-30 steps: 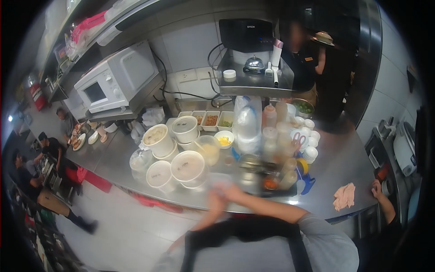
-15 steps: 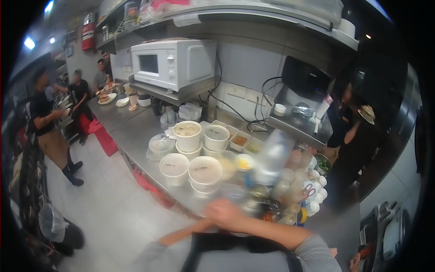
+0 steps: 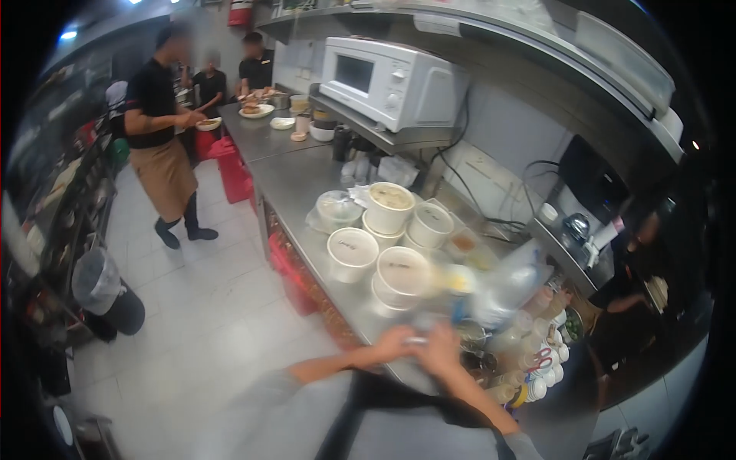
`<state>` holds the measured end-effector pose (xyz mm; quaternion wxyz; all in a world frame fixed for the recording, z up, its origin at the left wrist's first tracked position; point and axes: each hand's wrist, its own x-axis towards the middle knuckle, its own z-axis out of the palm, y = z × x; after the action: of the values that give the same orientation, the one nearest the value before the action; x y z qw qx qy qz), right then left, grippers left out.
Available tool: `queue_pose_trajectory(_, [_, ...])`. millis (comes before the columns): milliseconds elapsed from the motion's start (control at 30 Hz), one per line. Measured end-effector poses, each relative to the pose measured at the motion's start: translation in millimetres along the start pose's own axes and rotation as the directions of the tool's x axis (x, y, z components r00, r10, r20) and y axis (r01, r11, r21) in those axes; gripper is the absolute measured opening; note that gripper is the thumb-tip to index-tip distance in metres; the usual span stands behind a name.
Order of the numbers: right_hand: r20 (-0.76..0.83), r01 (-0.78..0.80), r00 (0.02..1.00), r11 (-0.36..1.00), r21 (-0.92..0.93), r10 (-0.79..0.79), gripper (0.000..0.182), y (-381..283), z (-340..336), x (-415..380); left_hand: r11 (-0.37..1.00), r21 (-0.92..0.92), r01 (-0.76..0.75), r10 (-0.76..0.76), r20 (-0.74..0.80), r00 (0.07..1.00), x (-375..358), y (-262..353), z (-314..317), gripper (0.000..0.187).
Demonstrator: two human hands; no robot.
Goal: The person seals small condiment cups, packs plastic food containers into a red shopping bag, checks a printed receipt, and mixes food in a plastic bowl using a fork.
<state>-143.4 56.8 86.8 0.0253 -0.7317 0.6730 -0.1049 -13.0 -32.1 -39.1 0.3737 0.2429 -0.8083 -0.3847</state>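
My left hand (image 3: 393, 343) and my right hand (image 3: 439, 350) meet in front of my body, above the near edge of the steel counter (image 3: 287, 169). Their fingers are bent and closed toward each other. A small whitish thing (image 3: 416, 340) shows between the fingertips, too blurred to name. Just beyond my hands stand lidded white tubs, among them a front tub (image 3: 402, 272) on top of another and a marked tub (image 3: 353, 249). To the right of my right hand is a blurred clear plastic bag (image 3: 506, 291), with bottles and jars beside it.
A white microwave (image 3: 391, 80) sits on a raised shelf at the back. Red-handled scissors (image 3: 541, 359) stand among white cups at right. A co-worker (image 3: 161, 130) in the left aisle holds a plate. A lined bin (image 3: 115, 299) stands on the floor.
My view has swung left, showing more of the aisle. My hands, clasped together before, are now slightly apart with a small whitish thing between them. The aisle co-worker now appears nearer, with a plate.
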Motion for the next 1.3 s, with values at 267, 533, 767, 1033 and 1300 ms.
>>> queue_pose_trajectory(267, [-0.059, 0.014, 0.998, 0.712, 0.702, 0.038, 0.039, 29, 50, 2, 0.998, -0.019, -0.067, 0.067, 0.004, 0.998, -4, 38, -9, 0.026])
queue_pose_trajectory(533, [0.021, -0.073, 0.997, 0.992, 0.103, 0.071, 0.026, -11, -18, -27, 0.896, 0.378, -0.231, 0.221, 0.072, 0.973, 1, 47, -41, 0.021])
queue_pose_trajectory(767, [0.083, -0.078, 0.994, 0.982, 0.171, 0.065, 0.035, 25, -19, -17, 0.843, 0.535, -0.06, -0.069, 0.217, 0.974, 29, 69, -64, 0.019])
queue_pose_trajectory(1033, [0.328, -0.36, 0.931, -0.541, 0.76, -0.16, 0.039, -24, -48, -75, 0.991, 0.115, 0.065, -0.085, 0.178, 0.98, 77, 171, -99, 0.012])
queue_pose_trajectory(1300, [0.017, -0.042, 0.991, -0.185, 0.982, -0.134, 0.017, -9, -107, -47, 0.965, -0.261, -0.021, 0.186, 0.627, 0.756, 81, 288, -85, 0.008])
